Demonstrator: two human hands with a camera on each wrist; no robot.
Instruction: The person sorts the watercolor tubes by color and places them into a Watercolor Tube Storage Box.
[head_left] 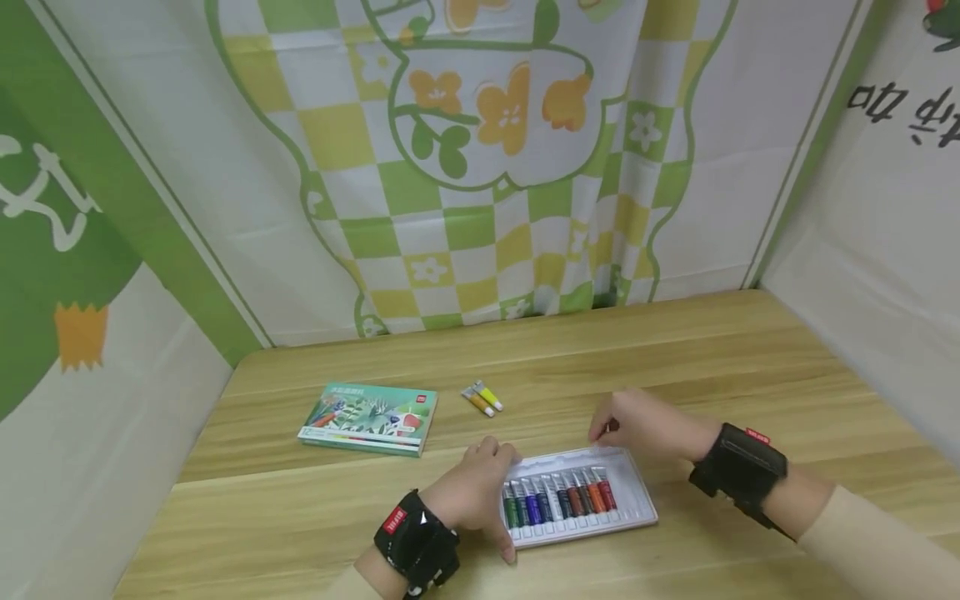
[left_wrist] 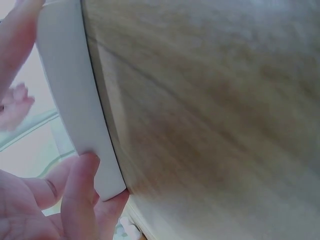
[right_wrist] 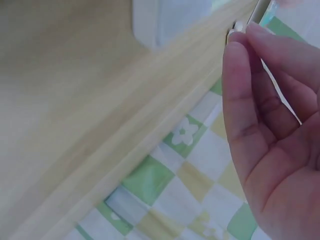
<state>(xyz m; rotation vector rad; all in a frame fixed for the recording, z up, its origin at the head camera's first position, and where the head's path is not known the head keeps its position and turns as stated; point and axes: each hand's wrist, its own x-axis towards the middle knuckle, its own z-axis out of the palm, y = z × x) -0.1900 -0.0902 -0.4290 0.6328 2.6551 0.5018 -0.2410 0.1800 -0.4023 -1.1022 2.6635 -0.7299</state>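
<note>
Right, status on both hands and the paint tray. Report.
Left hand grips paint tray at its left edge. Right hand pinches something small above tray's far edge; item unclear. Two loose tubes and box lie apart.

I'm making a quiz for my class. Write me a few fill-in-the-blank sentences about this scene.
1. The left hand grips the ____ end of the white tray of paint tubes.
2. Two loose tubes lie on the table, one orange and one ____.
3. The box lies to the ____ of the loose tubes.
4. The right hand pinches a small ____ thing.

Missing words: left; yellow; left; red
</note>
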